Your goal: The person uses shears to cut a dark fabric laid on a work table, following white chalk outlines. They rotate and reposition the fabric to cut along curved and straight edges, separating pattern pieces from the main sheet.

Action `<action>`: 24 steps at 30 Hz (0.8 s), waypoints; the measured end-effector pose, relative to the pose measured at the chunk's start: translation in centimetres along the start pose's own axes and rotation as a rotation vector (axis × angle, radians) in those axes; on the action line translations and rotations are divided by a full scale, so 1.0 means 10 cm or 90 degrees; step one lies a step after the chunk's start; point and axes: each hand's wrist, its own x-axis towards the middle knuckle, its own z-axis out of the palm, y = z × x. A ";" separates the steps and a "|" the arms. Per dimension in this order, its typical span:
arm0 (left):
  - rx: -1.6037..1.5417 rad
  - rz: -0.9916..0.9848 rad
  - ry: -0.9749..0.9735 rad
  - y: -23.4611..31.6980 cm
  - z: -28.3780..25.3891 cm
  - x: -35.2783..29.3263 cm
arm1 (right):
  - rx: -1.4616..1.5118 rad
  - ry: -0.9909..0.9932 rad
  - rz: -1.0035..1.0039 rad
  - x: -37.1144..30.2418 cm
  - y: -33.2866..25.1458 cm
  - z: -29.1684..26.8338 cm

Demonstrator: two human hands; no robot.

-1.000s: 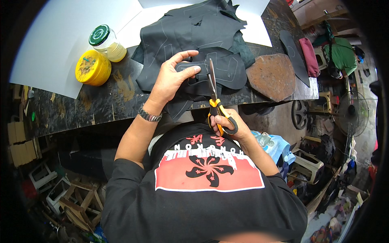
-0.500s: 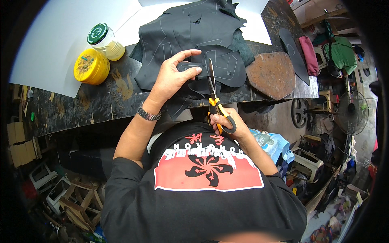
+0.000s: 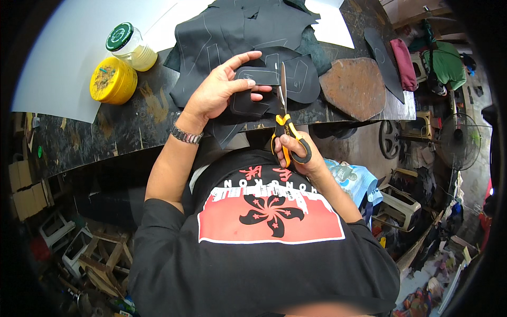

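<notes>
While pinching, left hand (image 3: pixel 216 91): grips the black strip (image 3: pixel 268 78) at upper centre of the frame; thumb laid on top, two fingertips showing below its lower edge, forefinger stretched out free above.
Right hand (image 3: pixel 307 154): closed round the handles of the yellow-and-black scissors (image 3: pixel 285 127), just right of centre; fingers through or round the loops, cannot tell which.
Blades: pointing toward the top of the frame, beside the strip's right end; touching or slightly apart, cannot tell.
Change from half a second ago: wider gap between left thumb and blades; more strip bared there, blade tips farther right, lower fingertips now exposed.
Meaning for the scissor work: probably a shifted hold, giving the blades more room; depth of any cut, cannot tell.
Outlined black sheet (image 3: pixel 232 34): spread behind the hands, upper centre, pale lines drawn across.
Around: brown board (image 3: pixel 354 87) at upper right; yellow tub (image 3: pixel 113 84) and green-lidded jar (image 3: pixel 139 57) at upper left.
</notes>
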 end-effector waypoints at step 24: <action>0.192 0.063 0.148 -0.05 0.09 0.11 | -0.105 0.027 0.030 0.01 0.01 0.06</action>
